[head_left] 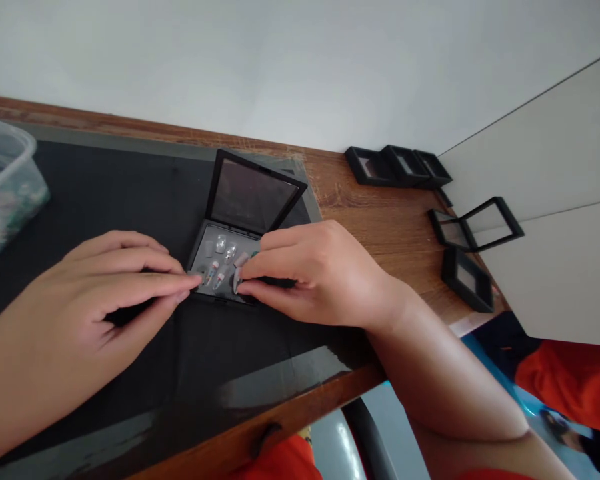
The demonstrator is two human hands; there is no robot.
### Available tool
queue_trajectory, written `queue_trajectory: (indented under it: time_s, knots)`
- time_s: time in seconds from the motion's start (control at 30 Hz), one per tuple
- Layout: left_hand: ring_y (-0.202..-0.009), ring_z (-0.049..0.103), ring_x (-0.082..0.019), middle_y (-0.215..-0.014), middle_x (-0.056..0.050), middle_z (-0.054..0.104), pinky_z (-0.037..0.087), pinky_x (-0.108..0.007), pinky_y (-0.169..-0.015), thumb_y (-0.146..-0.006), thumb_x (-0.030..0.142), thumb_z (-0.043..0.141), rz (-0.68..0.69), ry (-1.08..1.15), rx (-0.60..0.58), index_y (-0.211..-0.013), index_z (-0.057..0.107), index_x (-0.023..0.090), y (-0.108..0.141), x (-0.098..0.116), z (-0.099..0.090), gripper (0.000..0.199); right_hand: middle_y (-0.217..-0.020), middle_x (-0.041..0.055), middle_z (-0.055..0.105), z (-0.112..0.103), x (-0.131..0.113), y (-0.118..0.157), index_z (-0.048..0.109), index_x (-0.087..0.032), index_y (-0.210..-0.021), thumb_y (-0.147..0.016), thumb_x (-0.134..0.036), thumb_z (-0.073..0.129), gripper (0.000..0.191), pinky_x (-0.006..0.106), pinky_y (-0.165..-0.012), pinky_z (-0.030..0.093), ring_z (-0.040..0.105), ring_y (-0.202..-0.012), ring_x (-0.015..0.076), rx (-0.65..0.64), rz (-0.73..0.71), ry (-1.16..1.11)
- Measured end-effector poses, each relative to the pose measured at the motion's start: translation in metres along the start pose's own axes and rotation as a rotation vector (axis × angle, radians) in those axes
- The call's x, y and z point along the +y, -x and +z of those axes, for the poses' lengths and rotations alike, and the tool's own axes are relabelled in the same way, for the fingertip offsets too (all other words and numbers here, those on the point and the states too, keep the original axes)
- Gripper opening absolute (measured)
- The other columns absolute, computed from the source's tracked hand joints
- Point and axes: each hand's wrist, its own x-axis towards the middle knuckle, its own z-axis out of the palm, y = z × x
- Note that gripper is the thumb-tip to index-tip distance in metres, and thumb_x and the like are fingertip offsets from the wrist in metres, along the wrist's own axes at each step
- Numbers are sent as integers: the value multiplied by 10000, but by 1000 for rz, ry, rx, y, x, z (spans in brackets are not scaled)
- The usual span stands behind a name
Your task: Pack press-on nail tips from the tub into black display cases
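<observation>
A small black case [225,298] lies on the dark mat with its clear-windowed lid [255,193] raised. Several decorated nail tips [221,244] sit in rows on its grey inner bed. My right hand [313,273] reaches over the case's right side, thumb and forefinger pinching a small pale nail tip [237,280] at the bed. At the case's left edge, my left hand [125,287] has its thumb and forefinger closed together beside a nail tip; whatever is between those fingertips is too small to make out.
A clear plastic tub [10,180] with small packets stands at the left. Several black cases [405,165] lie at the wall, and an open one [473,227] stands farther right. Another person's orange clothing [570,383] shows at the lower right.
</observation>
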Motion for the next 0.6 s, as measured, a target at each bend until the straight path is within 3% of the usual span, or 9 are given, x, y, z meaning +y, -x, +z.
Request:
queue_trajectory:
  time_s: [0.13,0.27,0.43,0.6]
  knots:
    - [-1107,685,-189,-1145,50,774,522,-377,-983,-1054,237,714,49,-15,-27,-1168,795,364,-3,-1,-1,189,-837,-6,751,0,1,-1,851,-190,-973,-1065,-248,759,143,295,-613,276,620,-720,113,-37,20,13]
    - [-1177,701,-231,-1213,52,805,530,-415,-1029,-1062,335,694,32,-31,-20,-1155,816,396,-3,-3,-1,165,-858,-3,756,1,1,-1,850,-190,-990,-1067,-253,758,135,297,-622,278,622,-730,114,-61,34,5]
    - [-1224,737,-286,-1184,69,858,542,-508,-1169,-1030,391,683,86,-101,-25,-1194,818,399,-1,-3,-2,212,-842,-8,745,2,1,-2,846,-195,-958,-1055,-241,769,132,297,-623,275,622,-742,118,-74,38,19]
    - [-1192,754,-323,-1198,46,849,573,-592,-1125,-1039,356,635,130,-187,-83,-1212,819,431,3,-2,-2,264,-853,-6,755,2,1,-2,848,-188,-945,-1046,-229,780,129,297,-618,276,631,-759,122,-67,20,25]
